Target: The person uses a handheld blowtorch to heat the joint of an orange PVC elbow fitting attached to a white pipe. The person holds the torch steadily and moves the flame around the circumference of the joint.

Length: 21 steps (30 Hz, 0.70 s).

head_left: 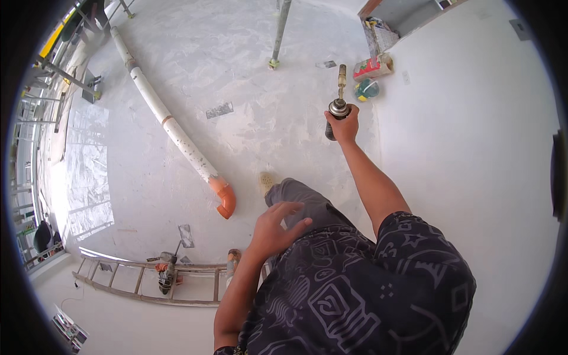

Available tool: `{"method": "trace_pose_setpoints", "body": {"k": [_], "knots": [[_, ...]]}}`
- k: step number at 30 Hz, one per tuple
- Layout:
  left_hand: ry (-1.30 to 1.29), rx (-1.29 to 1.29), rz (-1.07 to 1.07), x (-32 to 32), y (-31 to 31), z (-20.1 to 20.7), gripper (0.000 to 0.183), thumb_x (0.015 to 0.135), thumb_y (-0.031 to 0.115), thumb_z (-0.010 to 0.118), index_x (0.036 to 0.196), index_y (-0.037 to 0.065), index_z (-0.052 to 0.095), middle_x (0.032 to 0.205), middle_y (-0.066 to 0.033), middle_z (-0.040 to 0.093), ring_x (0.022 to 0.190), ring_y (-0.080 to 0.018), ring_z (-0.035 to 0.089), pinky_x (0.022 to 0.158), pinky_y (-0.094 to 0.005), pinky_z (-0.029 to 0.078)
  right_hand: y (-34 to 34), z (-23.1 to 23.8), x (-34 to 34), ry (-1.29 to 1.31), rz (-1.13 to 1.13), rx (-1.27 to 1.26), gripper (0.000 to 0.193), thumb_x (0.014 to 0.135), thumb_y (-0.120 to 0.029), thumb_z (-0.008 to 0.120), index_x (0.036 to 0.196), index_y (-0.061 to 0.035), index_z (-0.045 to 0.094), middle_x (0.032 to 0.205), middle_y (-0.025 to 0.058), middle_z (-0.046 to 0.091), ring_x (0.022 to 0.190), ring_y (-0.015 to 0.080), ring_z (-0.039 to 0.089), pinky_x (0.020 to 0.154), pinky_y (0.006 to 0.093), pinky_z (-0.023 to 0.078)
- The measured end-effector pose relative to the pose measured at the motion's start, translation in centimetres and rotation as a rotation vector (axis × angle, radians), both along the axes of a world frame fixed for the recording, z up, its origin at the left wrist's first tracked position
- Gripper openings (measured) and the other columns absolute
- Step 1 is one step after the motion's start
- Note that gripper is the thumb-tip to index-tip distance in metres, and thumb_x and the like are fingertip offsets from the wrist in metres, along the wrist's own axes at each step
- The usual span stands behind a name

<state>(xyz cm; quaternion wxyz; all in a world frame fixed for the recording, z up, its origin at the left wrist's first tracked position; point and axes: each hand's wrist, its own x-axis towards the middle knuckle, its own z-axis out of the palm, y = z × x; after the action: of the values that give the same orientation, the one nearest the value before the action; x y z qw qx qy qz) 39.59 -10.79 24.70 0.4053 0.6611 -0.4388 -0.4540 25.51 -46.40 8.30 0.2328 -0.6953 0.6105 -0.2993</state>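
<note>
My right hand (346,123) is wrapped round a gas torch (338,107), a dark canister with a brass-coloured nozzle pointing away from me. No flame can be made out at the nozzle. Nothing is in my left hand (278,228), which hovers over my thigh with its thumb and fingers apart. Across the floor to the left lies a long white pipe (157,106) with paint specks. Its near end carries an orange elbow (225,201), a short way from my left hand and not touching it.
A wooden ladder (139,281) lies at the lower left, with a power drill (167,277) by it. A metal prop (279,35) stands ahead. Beside the right wall are a red and beige bag (373,68) and a green bucket (367,90). Scaffolding (65,77) lines the far left.
</note>
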Motion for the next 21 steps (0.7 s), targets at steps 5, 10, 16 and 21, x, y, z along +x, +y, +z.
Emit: {"method": "trace_pose_setpoints", "body": {"k": [5,10,16,21], "knots": [[-0.105,-0.751,-0.306,7.9,-6.2,18.5,0.052,0.088,0.056,0.085,0.114,0.011,0.081,0.102,-0.004,0.08,0.082,-0.0229,0.074,0.07,-0.0358,0.058,0.3,-1.2,-3.0,-0.018,-0.466,0.075,0.085,0.073,-0.04,0.099,0.131,-0.0012,0.049,0.123,0.0188,0.068,0.115,0.0372,0.07,0.101,0.0494,0.056],[0.004,-1.131,-0.303,10.5,-12.1,22.5,0.061,0.089,0.063,0.077,0.106,0.005,0.081,0.097,-0.0068,0.078,0.079,-0.0226,0.073,0.067,-0.0338,0.057,4.7,-3.9,-1.0,-0.13,-0.655,0.208,0.084,0.071,-0.042,0.1,0.124,0.0009,0.05,0.119,0.0204,0.07,0.111,0.0377,0.073,0.099,0.0476,0.057],[0.159,-0.444,-0.385,24.8,-12.3,11.2,0.071,0.101,0.063,0.068,0.119,-0.005,0.076,0.102,-0.0159,0.079,0.088,-0.0299,0.075,0.082,-0.0403,0.059,13.4,-5.1,0.7,-0.078,-0.756,0.239,0.085,0.073,-0.044,0.098,0.129,-0.0023,0.049,0.119,0.0193,0.072,0.112,0.0376,0.073,0.098,0.0468,0.057],[-0.708,0.417,-0.9,43.6,-5.8,-14.2,0.034,0.104,0.034,0.07,0.126,0.008,0.075,0.117,-0.0168,0.079,0.107,-0.0318,0.076,0.094,-0.0449,0.058,24.3,-2.6,4.9,-0.102,-0.99,0.267,0.085,0.074,-0.045,0.098,0.13,-0.0028,0.05,0.12,0.0192,0.073,0.11,0.0352,0.075,0.096,0.0475,0.06]]}}
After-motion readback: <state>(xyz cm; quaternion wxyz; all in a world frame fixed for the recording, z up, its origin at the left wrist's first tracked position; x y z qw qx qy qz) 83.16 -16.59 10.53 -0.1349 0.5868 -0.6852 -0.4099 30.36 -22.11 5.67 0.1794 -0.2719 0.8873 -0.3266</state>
